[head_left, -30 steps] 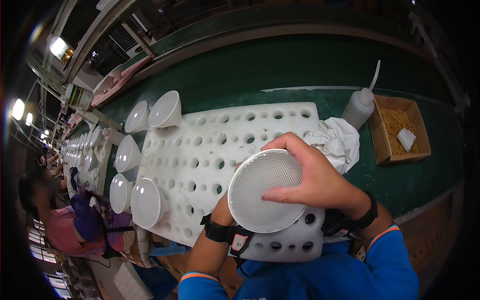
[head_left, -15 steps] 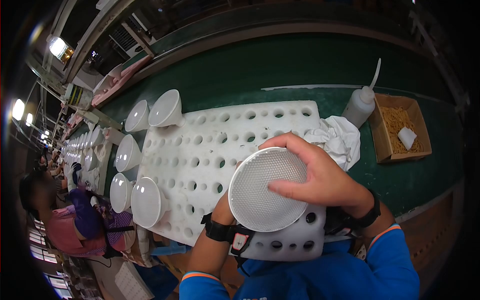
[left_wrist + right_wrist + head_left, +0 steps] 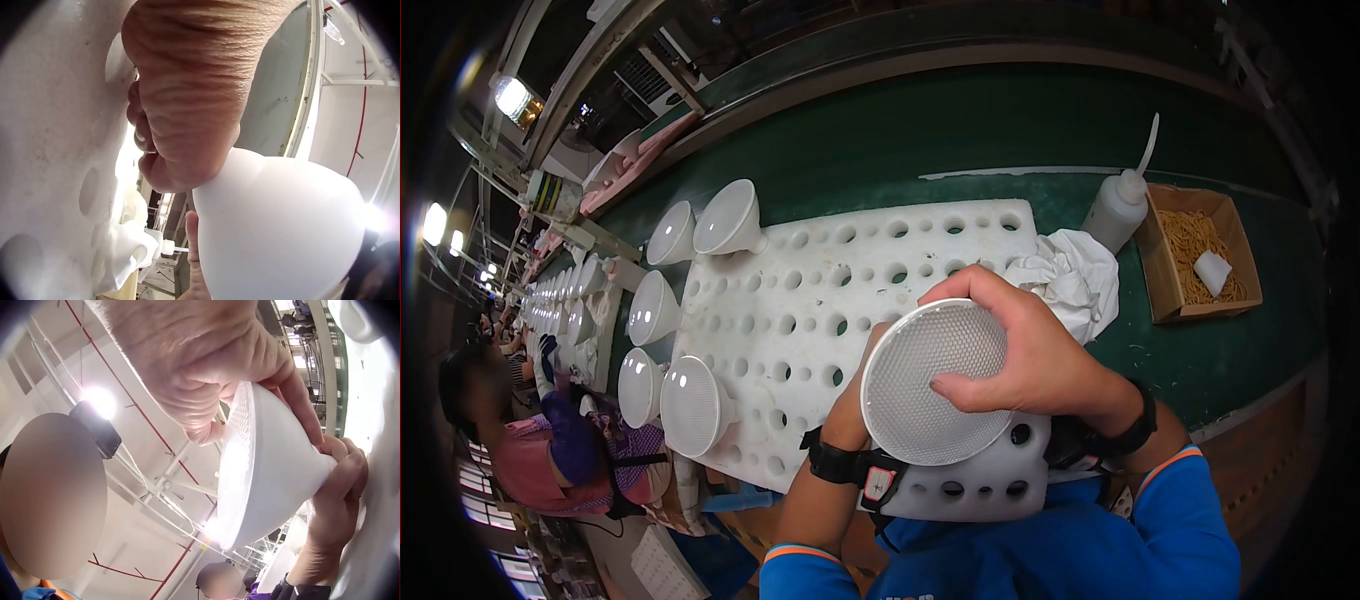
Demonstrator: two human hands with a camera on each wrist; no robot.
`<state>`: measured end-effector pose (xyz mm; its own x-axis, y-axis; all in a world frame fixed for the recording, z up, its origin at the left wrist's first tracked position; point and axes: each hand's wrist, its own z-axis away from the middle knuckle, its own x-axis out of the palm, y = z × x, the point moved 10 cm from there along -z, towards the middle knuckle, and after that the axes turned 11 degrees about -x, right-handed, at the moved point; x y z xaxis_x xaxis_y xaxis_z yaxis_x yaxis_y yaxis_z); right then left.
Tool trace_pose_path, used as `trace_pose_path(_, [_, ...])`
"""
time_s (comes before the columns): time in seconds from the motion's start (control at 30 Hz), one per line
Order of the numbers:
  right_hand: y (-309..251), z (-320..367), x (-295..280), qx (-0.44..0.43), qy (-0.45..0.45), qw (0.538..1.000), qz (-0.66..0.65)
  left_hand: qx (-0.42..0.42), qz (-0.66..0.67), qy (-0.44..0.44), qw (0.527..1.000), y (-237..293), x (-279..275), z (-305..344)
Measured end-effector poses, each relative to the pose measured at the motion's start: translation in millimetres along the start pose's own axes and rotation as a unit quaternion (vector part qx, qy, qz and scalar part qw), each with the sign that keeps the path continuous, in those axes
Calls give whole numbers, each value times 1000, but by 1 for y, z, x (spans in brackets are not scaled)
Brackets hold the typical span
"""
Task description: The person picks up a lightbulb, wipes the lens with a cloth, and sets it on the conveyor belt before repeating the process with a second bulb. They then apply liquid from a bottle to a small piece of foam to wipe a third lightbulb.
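Note:
A white lamp cup with a clear honeycomb-textured face (image 3: 935, 385) is held face up over the near part of a white foam board with holes (image 3: 740, 300). My right hand (image 3: 1040, 355) grips its rim, thumb on the textured face and fingers down the outer side. In the right wrist view, my left hand (image 3: 337, 494) has its fingers curled round the narrow neck of the cup (image 3: 275, 469). The left wrist view shows the left hand (image 3: 187, 94) against the cup's smooth white body (image 3: 281, 219). From above, the cup hides most of the left hand.
Several similar cups (image 3: 692, 405) stand along the board's left side. Crumpled white cloth (image 3: 1070, 280), a squeeze bottle (image 3: 1116, 212) and a cardboard box (image 3: 1165, 290) of tan bands lie to the right on the green table (image 3: 1220, 370). Another person (image 3: 550, 440) sits at far left.
The right thumb has shifted slightly over the textured face, and the cup has moved very little. Both hands stay on it.

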<state>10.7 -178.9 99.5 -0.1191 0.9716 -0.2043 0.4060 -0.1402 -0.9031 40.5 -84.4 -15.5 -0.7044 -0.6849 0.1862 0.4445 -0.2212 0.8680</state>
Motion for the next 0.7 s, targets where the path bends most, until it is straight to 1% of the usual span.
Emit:
trace_pose_path(0.03, [-3,0,-1,-13,1,1000,19,3,-3,0,1000,0,-1,-1])
trace_pose_path(0.13, [17,2,-2,58,13,996,-61,37,53,-31,997,1,1,1])
trace_pose_path(0.23, [16,0,-3,33,14,997,-75,63,111,-52,990,5,5,5])
trace_pose_path(0.3, [10,1,-1,32,15,997,-63,32,94,-31,995,1,4,3])
trace_pose_path(0.33, [8,2,1,32,16,998,-58,-9,56,-2,998,-3,1,2])
trace_pose_path(0.4, [3,2,-1,5,14,1000,-3,-41,26,10,999,-8,-1,1])
trace_pose_path(0.43, [0,1,-1,-8,12,1000,24,-34,34,-5,999,-7,0,0])
trace_pose_path(0.53, [18,2,-3,49,20,996,-68,14,27,-56,998,-10,-6,-5])
trace_pose_path(0.6, [17,2,-2,32,12,997,-75,10,6,-34,999,-7,-6,-4])
trace_pose_path(0.63, [16,1,-1,23,8,997,-79,-15,-7,7,1000,-10,-6,-3])
trace_pose_path(0.7, [5,1,0,-9,13,1000,-26,-28,-29,52,998,-10,-8,-2])
